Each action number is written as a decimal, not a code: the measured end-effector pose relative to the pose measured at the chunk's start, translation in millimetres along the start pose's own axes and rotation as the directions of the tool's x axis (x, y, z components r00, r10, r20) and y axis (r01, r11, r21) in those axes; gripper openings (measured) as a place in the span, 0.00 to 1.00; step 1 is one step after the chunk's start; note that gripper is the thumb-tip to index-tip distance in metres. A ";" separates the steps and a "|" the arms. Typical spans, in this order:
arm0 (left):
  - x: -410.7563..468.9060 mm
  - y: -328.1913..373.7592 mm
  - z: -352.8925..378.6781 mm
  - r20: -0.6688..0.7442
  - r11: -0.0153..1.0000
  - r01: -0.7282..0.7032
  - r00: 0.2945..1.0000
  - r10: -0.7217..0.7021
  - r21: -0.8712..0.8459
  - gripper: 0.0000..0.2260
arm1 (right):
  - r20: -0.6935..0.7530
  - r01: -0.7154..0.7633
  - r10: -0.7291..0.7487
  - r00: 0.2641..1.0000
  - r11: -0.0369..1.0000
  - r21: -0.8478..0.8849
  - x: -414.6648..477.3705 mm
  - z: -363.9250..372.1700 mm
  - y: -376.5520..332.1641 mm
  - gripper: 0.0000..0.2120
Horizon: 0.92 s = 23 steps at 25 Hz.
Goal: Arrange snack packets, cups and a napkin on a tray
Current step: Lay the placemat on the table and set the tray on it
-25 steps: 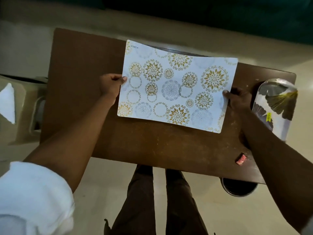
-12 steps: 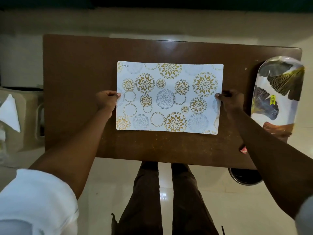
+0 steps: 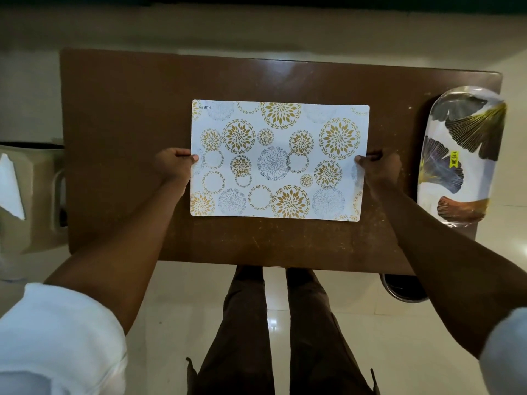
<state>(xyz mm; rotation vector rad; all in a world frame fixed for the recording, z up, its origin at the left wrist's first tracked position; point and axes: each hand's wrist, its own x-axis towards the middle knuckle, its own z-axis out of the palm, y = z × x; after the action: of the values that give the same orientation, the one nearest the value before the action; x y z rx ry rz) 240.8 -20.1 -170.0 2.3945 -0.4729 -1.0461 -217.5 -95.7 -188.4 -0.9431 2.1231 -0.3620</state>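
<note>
Placemat (image 3: 279, 161) edges in both hands, left hand (image 3: 174, 166), right hand (image 3: 380, 169); tray (image 3: 484, 172) near.

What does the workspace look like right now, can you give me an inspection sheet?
Surface: brown wooden table, scuffed near the front edge.
Job's things: leaf-print tray at the table's right end, plastic-wrapped, price sticker on; no packets or cups seen.
Clutter: floral placemat flat at centre.
Hands: left hand and right hand pinch the placemat's side edges.
Cables: nothing seen.
Surroundings: pale tiled floor, beige chair left, metal bowl under the table.
</note>
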 end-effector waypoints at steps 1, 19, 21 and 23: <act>-0.6 -1.1 1.0 0.000 1.000 0.000 1.000 0.000 0.008 0.12 | -0.011 -0.003 0.003 1.000 1.000 -0.009 -0.9 0.6 1.7 0.17; -0.5 -10.8 1.7 0.020 0.999 0.032 0.999 -0.033 0.025 0.11 | -0.055 0.029 -0.032 0.998 0.998 -0.059 -6.4 5.6 11.6 0.12; -0.3 -10.9 1.3 0.018 0.999 0.030 0.999 -0.030 0.029 0.11 | -0.055 0.033 -0.036 0.998 0.998 -0.058 -6.9 6.8 11.6 0.12; 0.0 -10.5 1.1 0.019 0.999 0.028 0.999 -0.028 0.030 0.11 | -0.062 0.025 -0.029 0.998 0.998 -0.064 -6.3 7.8 12.3 0.12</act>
<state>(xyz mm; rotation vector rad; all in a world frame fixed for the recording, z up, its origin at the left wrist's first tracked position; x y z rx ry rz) 241.2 -11.8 -176.4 2.4254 -0.4658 -1.0825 -215.2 -82.3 -196.6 -1.0091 2.1919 -0.3443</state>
